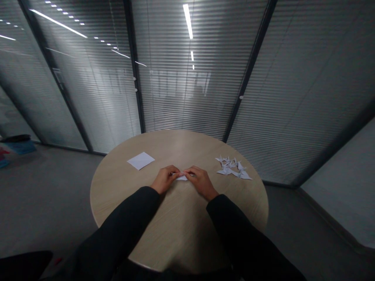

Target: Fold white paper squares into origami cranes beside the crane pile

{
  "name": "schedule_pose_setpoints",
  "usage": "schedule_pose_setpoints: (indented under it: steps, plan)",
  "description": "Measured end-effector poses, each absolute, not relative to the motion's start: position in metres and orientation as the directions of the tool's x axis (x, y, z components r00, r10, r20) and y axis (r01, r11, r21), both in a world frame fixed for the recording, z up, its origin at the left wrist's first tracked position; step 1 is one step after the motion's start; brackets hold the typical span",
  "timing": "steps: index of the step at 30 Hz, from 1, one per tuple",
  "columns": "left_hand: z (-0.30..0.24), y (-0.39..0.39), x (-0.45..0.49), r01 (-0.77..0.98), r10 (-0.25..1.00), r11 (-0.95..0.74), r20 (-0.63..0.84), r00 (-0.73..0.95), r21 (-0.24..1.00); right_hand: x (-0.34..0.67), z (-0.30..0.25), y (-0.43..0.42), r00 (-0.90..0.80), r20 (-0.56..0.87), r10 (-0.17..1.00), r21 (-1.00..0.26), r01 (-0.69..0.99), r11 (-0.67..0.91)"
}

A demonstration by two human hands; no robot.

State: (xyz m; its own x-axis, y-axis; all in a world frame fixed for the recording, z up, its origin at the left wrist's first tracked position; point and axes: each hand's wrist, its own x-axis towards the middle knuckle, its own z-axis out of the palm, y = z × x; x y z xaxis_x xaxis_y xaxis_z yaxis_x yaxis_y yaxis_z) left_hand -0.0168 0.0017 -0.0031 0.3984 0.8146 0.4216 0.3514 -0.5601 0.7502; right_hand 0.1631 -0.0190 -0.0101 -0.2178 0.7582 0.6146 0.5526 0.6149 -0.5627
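Two long black sleeves [120, 222] [234, 230] come in from the bottom of the view, each ending in a bare hand: L hand [165, 179] & R hand [202, 182]. Both hands are nearly closed, fingers curled in, & pinch 1 small white folded paper piece [182, 177] btwn them, just above or resting on the table; the fingers hide most of its folds, so its exact shape can't be told. The hands meet at that piece, near the middle of the table.

The table [178, 222] is round, w/ a pale wood-grain top. Left of the L hand & nearer the far edge lies 1 flat square white paper sheet [141, 160], not touching either hand. Right of the R hand sits 1 loose cluster of small white folded paper cranes [233, 168], approx 5 or 6, overlapping too much for an exact count.

Past the table stand glass partition panels [187, 86] w/ dark frames & horizontal blinds, w/ ceiling lights reflected in them. Grey carpet floor [49, 191] surrounds the table; far left on it, a dark bag [16, 138] sits on a blue item [22, 147].
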Motion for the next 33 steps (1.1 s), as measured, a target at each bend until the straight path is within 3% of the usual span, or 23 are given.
schedule_pose_setpoints:
  steps: [7,11,15,22,33]
  plan:
    - [0.0,0.0,-0.018,0.264,0.715,-0.679,0.537,0.447,0.685,0.161,-0.008,-0.02,-0.196,0.571,0.798,-0.625,0.527,0.576]
    - [-0.001,0.0,-0.017,0.299,0.749,-0.654,0.536,0.391,0.695,0.16,-0.01,-0.02,-0.168,0.613,0.772,-0.603,0.533,0.594]
    - [-0.004,0.002,-0.016,0.271,0.818,-0.556,0.46,0.346,0.786,0.158,-0.011,-0.021,-0.128,0.629,0.767,-0.621,0.509,0.595]
    - [-0.011,0.008,-0.015,0.222,0.877,-0.43,0.345,0.335,0.875,0.157,-0.007,-0.028,-0.206,0.723,0.659,-0.464,0.562,0.685]
    - [-0.009,0.006,-0.015,0.278,0.868,-0.475,0.393,0.303,0.835,0.16,-0.008,-0.028,-0.248,0.746,0.618,-0.417,0.55,0.724]
